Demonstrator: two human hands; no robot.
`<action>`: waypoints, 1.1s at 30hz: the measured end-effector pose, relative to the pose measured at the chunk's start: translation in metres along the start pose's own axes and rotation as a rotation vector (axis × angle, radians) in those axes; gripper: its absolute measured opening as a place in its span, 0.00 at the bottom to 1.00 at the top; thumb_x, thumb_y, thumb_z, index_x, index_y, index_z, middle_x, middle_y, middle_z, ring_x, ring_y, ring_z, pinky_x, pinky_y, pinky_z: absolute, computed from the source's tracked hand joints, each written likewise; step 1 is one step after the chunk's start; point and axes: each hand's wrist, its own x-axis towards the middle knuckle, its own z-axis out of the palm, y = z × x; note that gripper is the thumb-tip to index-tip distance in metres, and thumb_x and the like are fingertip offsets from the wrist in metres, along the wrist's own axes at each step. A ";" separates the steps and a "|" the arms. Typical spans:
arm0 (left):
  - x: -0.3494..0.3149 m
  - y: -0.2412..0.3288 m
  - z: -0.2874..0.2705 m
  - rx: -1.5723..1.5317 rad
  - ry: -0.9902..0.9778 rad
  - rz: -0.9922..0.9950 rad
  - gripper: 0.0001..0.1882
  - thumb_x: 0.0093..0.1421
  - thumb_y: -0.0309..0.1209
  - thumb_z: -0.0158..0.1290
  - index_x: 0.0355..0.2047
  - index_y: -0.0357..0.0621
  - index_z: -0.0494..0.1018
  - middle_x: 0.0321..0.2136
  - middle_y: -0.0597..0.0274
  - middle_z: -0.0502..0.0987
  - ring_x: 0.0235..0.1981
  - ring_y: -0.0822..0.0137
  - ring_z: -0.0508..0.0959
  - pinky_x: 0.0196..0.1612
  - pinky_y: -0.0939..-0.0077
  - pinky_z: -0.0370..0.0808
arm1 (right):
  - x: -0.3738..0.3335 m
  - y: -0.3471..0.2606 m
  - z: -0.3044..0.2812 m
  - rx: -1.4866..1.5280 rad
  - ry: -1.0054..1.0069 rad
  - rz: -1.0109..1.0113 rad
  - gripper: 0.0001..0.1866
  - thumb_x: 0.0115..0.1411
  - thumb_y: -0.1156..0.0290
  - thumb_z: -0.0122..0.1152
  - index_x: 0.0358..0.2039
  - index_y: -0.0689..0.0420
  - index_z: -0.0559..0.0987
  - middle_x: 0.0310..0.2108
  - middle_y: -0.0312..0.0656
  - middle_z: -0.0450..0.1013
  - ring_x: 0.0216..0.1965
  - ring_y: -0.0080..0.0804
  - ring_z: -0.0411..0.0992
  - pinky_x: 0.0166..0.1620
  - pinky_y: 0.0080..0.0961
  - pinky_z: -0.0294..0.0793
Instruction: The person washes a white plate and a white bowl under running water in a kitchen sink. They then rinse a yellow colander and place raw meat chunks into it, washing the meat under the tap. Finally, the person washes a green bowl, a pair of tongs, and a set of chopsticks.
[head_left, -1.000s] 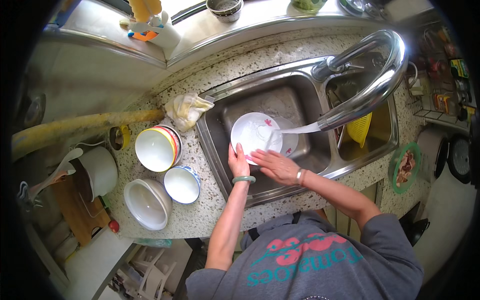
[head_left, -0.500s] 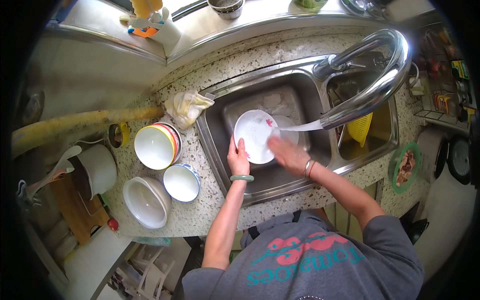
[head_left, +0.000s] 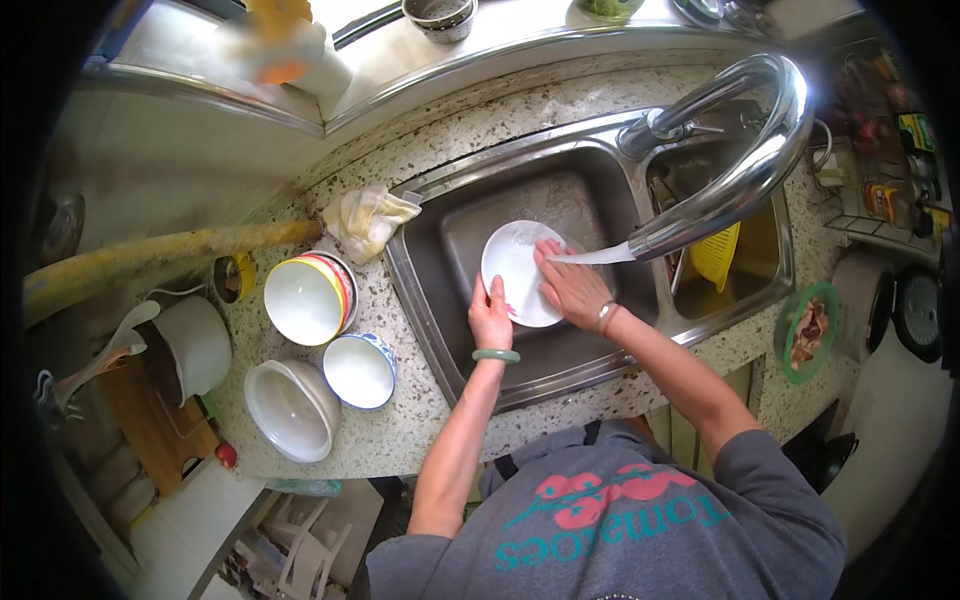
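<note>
White, shallow, round dish with a pink mark [head_left: 513,262] is held over the stainless-steel sink basin [head_left: 590,185]. Left hand [head_left: 490,320] closes on its near rim, thumb on top; right hand [head_left: 573,288] lies open, fingers extended across the dish's right side, gripping nothing. Water stream [head_left: 596,257] meets those fingers — could splash the speckled stone desk [head_left: 412,405]. Wet rim could slip that lone grip — dish might chip on steel.

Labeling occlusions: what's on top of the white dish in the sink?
Right hand over its right side, water meeting it; left hand, thumb over the lower-left rim. White dish surface beneath them can't be seen.
</note>
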 end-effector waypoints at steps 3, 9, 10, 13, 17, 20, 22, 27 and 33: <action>0.011 -0.013 0.007 -0.048 -0.028 0.130 0.21 0.67 0.38 0.47 0.53 0.36 0.68 0.40 0.65 0.76 0.40 0.77 0.70 0.44 0.81 0.69 | 0.019 -0.027 0.007 0.174 0.154 -0.174 0.30 0.61 0.67 0.46 0.62 0.66 0.56 0.63 0.57 0.53 0.64 0.53 0.52 0.65 0.40 0.50; 0.016 0.000 -0.020 -0.091 0.024 0.055 0.21 0.67 0.38 0.48 0.54 0.36 0.68 0.39 0.64 0.77 0.37 0.78 0.72 0.40 0.81 0.71 | -0.021 -0.028 -0.007 0.123 -0.087 -0.244 0.28 0.62 0.67 0.46 0.62 0.63 0.58 0.64 0.54 0.52 0.65 0.46 0.52 0.65 0.40 0.49; 0.010 0.007 -0.018 -0.054 0.026 0.025 0.21 0.67 0.38 0.48 0.54 0.37 0.68 0.38 0.64 0.77 0.36 0.78 0.72 0.39 0.81 0.71 | -0.025 -0.016 -0.004 0.015 -0.115 -0.196 0.28 0.62 0.67 0.46 0.61 0.63 0.58 0.64 0.53 0.52 0.65 0.46 0.52 0.65 0.40 0.50; 0.000 0.003 -0.007 0.006 -0.014 -0.054 0.20 0.66 0.37 0.48 0.53 0.38 0.70 0.39 0.65 0.77 0.37 0.78 0.72 0.40 0.81 0.71 | 0.004 -0.006 0.005 -0.099 0.148 -0.055 0.27 0.61 0.66 0.46 0.58 0.67 0.61 0.63 0.55 0.53 0.63 0.47 0.54 0.64 0.42 0.53; 0.010 -0.005 0.002 -0.140 0.012 0.041 0.18 0.68 0.37 0.45 0.52 0.39 0.70 0.41 0.63 0.76 0.40 0.77 0.72 0.44 0.80 0.70 | 0.023 -0.056 0.006 0.339 0.163 -0.184 0.28 0.59 0.69 0.49 0.59 0.65 0.62 0.61 0.56 0.58 0.65 0.47 0.53 0.65 0.41 0.52; 0.022 -0.009 -0.027 -0.188 0.019 0.038 0.18 0.68 0.37 0.45 0.52 0.38 0.69 0.40 0.64 0.76 0.39 0.77 0.72 0.43 0.80 0.71 | -0.007 -0.058 -0.013 0.308 -0.052 -0.330 0.26 0.61 0.69 0.46 0.60 0.60 0.62 0.62 0.52 0.57 0.64 0.44 0.54 0.64 0.40 0.54; 0.023 -0.006 -0.031 -0.186 0.037 0.111 0.18 0.68 0.37 0.45 0.51 0.37 0.69 0.40 0.65 0.76 0.38 0.76 0.73 0.42 0.80 0.72 | -0.023 -0.014 -0.003 0.111 0.019 -0.125 0.27 0.63 0.69 0.47 0.62 0.60 0.59 0.63 0.51 0.56 0.65 0.42 0.54 0.65 0.36 0.53; 0.024 -0.020 -0.008 -0.392 -0.100 -0.048 0.21 0.67 0.39 0.46 0.56 0.42 0.65 0.42 0.63 0.76 0.40 0.72 0.76 0.45 0.75 0.73 | -0.003 0.027 0.000 1.030 0.239 0.559 0.25 0.63 0.67 0.52 0.58 0.63 0.64 0.56 0.47 0.65 0.58 0.33 0.62 0.58 0.27 0.61; 0.037 0.000 0.007 -0.696 -0.356 -0.612 0.43 0.57 0.66 0.42 0.60 0.46 0.59 0.59 0.50 0.63 0.58 0.50 0.65 0.56 0.34 0.61 | -0.004 -0.026 -0.044 0.650 0.588 0.177 0.18 0.59 0.80 0.48 0.50 0.61 0.74 0.48 0.46 0.73 0.49 0.40 0.71 0.52 0.27 0.68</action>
